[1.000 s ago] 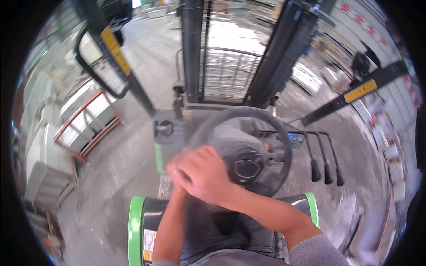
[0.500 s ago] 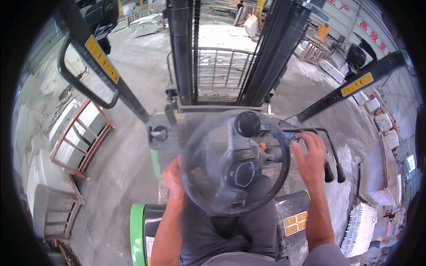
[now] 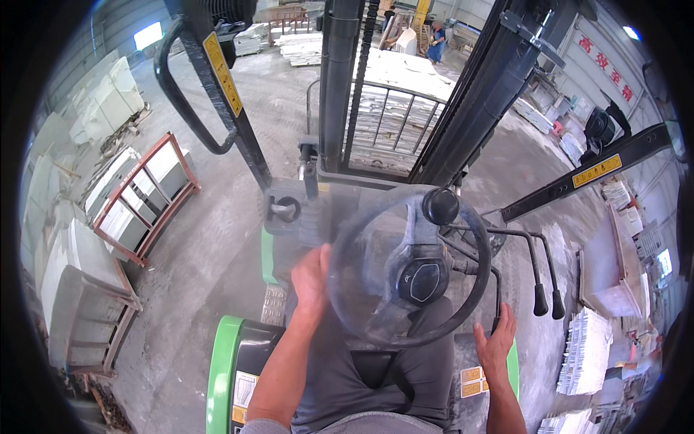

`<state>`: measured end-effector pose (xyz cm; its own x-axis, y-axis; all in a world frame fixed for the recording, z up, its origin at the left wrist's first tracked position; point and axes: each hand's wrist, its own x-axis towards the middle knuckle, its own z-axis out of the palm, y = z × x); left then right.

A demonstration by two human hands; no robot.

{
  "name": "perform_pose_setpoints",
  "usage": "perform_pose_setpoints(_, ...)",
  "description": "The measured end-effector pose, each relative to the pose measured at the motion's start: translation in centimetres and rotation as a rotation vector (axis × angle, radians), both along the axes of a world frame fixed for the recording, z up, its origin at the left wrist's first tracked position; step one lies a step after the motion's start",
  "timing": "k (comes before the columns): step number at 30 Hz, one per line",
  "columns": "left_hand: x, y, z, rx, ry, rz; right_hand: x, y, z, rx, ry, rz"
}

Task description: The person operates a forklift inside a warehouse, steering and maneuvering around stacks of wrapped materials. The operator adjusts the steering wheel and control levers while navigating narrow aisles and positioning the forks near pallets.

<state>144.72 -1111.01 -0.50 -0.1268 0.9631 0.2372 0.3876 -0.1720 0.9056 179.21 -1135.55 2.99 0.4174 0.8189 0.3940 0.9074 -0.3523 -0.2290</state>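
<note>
The black steering wheel (image 3: 423, 281) of a forklift is in front of me, with a round knob (image 3: 439, 207) on its far rim. My left hand (image 3: 311, 281) is at the wheel's left rim, its fingers curled against it; their tips are partly hidden. On the right side my right hand (image 3: 496, 341) has its thumb and fingers apart around the lower end of the nearest black control lever (image 3: 497, 289). Those fingers are stretched, not wrapped around it. Two longer levers (image 3: 540, 298) stand farther right, untouched.
Behind the dark mast (image 3: 341, 87) and load guard rises a stack of white slabs (image 3: 390, 108). Reddish metal racks (image 3: 148, 202) with slabs stand on the left. Wooden crates (image 3: 611, 267) and white stacked pieces (image 3: 584, 351) line the right. A person in blue (image 3: 436, 45) is far ahead.
My right hand has come back from beside the wheel's far right side to the nearest lever. My left hand stays at the left rim. The surroundings have shifted, and a person in blue now shows ahead.
</note>
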Motion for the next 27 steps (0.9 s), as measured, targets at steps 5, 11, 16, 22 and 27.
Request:
perform_pose_setpoints(5,-7.6,-2.2,-6.1,-0.190,-0.161,0.068,-3.1,-1.0,-0.6,0.104,0.079,-0.005)
perform_pose_setpoints(11,-26.4,-13.9,-19.6,-0.476,0.516,0.397,-7.6,0.2,4.9,0.403,-0.157,0.084)
perform_pose_setpoints(16,-35.8,-26.1,-23.4,-0.762,0.709,0.424,-10.9,8.8,12.5,0.449,-0.154,0.317)
perform_pose_setpoints(22,-29.2,-30.9,-23.2,-0.665,0.858,0.428,-9.5,20.2,18.0,0.284,-0.312,0.728)
perform_pose_setpoints(27,-27.6,-29.6,-22.0,-0.584,0.873,0.457,-2.0,21.9,16.9,0.187,-0.053,0.333)
